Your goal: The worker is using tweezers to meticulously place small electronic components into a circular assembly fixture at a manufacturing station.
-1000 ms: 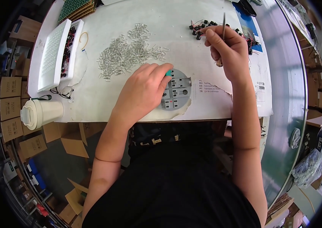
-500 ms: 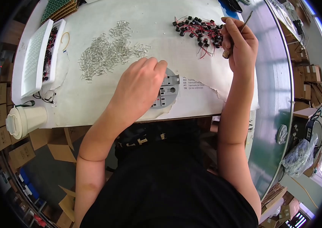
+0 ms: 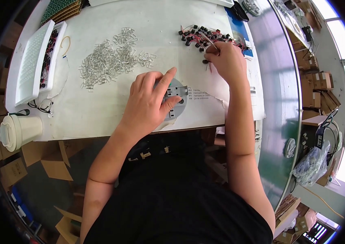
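Note:
My left hand rests with fingers apart over a round grey plastic housing, its thumb and index finger reaching across the moulded slots. Part of the housing is hidden under the hand. At the right, my right hand is closed on a screwdriver-like tool whose thin metal shaft points up and left; its handle is hidden in the palm. The fingers of that hand are at the near edge of a pile of small black cylindrical components with red and black wires. One such component shows just below the fingertips.
A heap of U-shaped metal pins lies left of centre. Along the left stand a white foam box with wired parts, glasses and a cream lidded cup. Torn paper covers the near table edge; green boards are stacked far left.
My right hand has moved left and down to the wired components, with the tool's shaft now tilted left. My left hand has opened its fingers over the housing. The whole view has shifted slightly.

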Demonstrator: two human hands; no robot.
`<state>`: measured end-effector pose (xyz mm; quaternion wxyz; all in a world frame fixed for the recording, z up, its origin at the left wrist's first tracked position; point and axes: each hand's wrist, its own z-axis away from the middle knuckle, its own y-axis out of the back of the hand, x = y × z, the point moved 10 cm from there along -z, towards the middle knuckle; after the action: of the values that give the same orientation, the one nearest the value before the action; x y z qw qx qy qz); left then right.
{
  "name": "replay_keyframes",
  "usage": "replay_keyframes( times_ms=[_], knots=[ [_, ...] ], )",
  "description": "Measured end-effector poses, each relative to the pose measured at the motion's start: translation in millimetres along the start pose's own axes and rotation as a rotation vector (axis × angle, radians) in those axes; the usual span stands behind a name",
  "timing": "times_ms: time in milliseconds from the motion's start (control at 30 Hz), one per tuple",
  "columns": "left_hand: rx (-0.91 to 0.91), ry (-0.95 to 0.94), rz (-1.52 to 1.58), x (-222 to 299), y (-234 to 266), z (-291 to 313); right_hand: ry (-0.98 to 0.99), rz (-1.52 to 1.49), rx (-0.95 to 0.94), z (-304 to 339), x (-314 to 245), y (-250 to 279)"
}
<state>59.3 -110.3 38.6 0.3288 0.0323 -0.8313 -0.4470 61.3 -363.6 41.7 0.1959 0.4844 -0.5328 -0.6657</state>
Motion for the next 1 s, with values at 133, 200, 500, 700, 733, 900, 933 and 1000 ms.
replay_keyframes(
  times_ms=[133, 200, 500, 700, 733, 900, 933, 1000],
  knots=[
    [0.017, 0.004, 0.015, -2.9, 2.9, 1.5, 0.085, -0.227, 0.036, -1.0, 7.4, 4.4],
    [0.004, 0.000, 0.033, -3.2, 1.8, 2.7, 0.167, -0.517, 0.143, 4.6, 10.6, 20.8],
    [0.138, 0.010, 0.569, -6.6, 41.1, -11.6, 0.223, -1.524, -0.253, 56.0, -39.6, 17.7],
    [-0.027, 0.260, 1.235, -6.8, 32.0, -17.2, 0.432, -1.333, -0.278, 84.5, -93.6, 8.3],
    [-0.053, 0.271, 1.240, -6.1, 30.9, -17.0, 0.477, -1.252, -0.246, 87.6, -98.5, 10.6],
    [-0.049, 0.339, 1.212, -22.3, 28.3, -9.4, 0.458, -1.067, -0.296, 98.3, -103.2, 5.9],
    [-0.052, 0.343, 1.214, -23.2, 26.9, -8.4, 0.434, -1.060, -0.281, 100.3, -101.5, 1.2],
    [-0.033, 0.320, 1.175, -23.7, 27.4, -8.0, 0.384, -1.043, -0.246, 103.3, -97.3, -6.3]
  ],
)
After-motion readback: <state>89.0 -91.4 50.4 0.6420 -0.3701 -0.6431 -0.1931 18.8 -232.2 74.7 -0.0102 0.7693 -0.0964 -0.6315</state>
